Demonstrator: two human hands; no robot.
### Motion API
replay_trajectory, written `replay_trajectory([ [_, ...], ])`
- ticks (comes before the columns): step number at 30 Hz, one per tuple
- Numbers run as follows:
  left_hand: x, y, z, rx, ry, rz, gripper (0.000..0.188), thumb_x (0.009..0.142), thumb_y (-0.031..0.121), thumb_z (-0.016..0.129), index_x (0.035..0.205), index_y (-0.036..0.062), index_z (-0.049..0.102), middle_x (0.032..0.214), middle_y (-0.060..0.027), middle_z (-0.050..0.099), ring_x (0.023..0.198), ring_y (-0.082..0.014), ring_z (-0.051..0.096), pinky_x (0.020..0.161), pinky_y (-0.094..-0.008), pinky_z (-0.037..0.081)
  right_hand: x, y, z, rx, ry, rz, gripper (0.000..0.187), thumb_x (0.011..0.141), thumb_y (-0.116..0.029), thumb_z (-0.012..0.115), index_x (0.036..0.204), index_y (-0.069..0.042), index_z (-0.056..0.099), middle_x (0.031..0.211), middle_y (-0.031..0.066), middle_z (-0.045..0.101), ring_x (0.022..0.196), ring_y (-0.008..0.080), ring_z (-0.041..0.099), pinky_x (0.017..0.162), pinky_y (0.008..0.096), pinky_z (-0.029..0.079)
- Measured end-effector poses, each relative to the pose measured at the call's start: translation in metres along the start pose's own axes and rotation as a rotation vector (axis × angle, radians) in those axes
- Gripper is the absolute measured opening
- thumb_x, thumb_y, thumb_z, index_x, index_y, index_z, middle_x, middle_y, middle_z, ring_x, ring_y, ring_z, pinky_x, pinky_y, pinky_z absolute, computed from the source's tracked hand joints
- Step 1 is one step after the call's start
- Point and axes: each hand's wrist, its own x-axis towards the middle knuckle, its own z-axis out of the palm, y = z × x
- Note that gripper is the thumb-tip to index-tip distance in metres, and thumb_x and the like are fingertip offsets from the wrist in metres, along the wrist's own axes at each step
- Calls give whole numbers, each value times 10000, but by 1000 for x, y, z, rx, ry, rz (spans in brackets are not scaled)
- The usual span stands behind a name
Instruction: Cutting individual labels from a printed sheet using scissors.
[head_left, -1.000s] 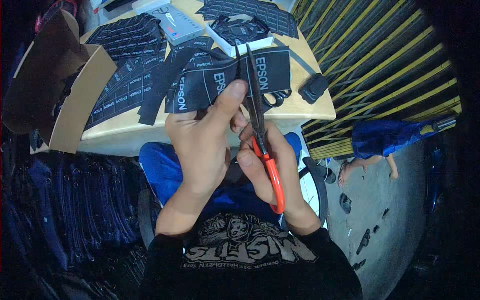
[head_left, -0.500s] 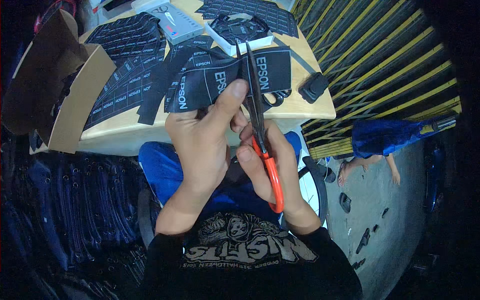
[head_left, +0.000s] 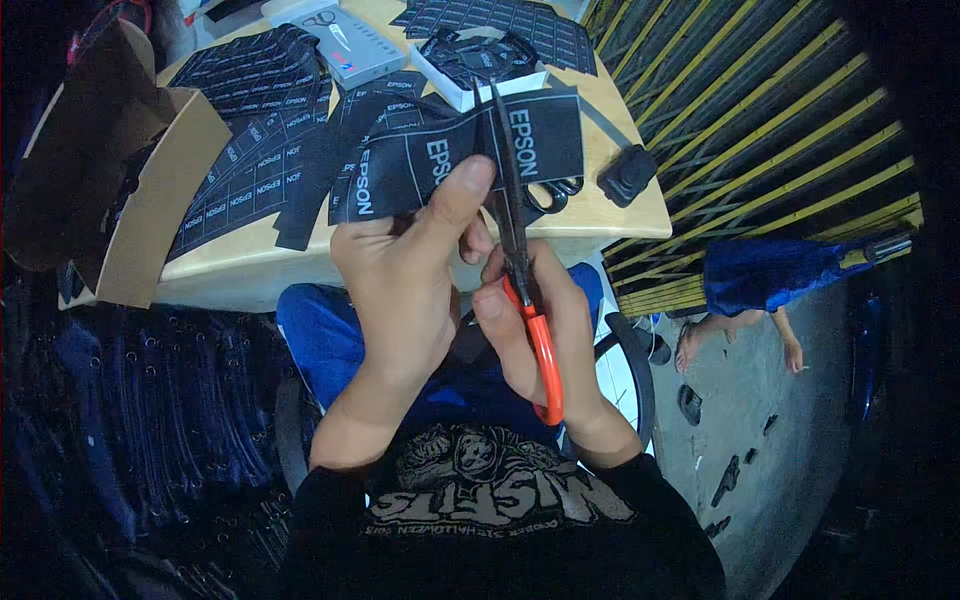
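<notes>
A black strip of printed labels [head_left: 395, 160] with white lettering and thin lines is pinched in my left hand [head_left: 405, 265], thumb on top. My right hand [head_left: 550, 330] grips scissors [head_left: 543, 365] with red handles and dark blades. The blades point away from me and lie across the strip, right of my left thumb, with their tips near the strip's far edge. Whether the strip is cut through there I cannot tell. Just beyond the blades stands a white open box [head_left: 480, 85] holding small dark pieces.
More printed black sheets [head_left: 250, 165] spread over the wooden table [head_left: 250, 265]. An open cardboard box [head_left: 165, 200] stands at left, a grey-blue box [head_left: 360, 50] at the back, a small black object [head_left: 627, 175] at right. Beyond the yellow-slatted gate [head_left: 740, 130], another person's leg and hand [head_left: 793, 355] show.
The scissor blades have drawn closer together across the strip. My hands have barely shifted. The other person's hand at the right has moved slightly.
</notes>
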Motion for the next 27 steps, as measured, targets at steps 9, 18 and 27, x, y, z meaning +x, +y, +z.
replay_trajectory([
  [9,2,-1,0,-8,-34,40,82,789,41,688,820,12,618,686,-10,582,524,-70,500,483,-200,390,0,3,1,-48,14,6,313,831,-238,659,965,-2,505,604,97,535,527,148,541,517,275,435],
  [18,3,0,0,-18,-35,-15,90,790,46,686,831,13,613,695,-18,581,531,-73,498,480,-204,380,1,-1,1,-76,36,22,298,821,-207,667,978,-7,513,606,111,564,529,161,576,518,278,444],
  [27,6,-1,-2,-49,-42,-12,96,793,43,679,854,20,609,709,-20,581,527,-70,483,471,-202,364,0,6,1,-49,23,-42,337,808,-225,679,990,-6,499,591,78,545,517,147,555,512,270,433],
])
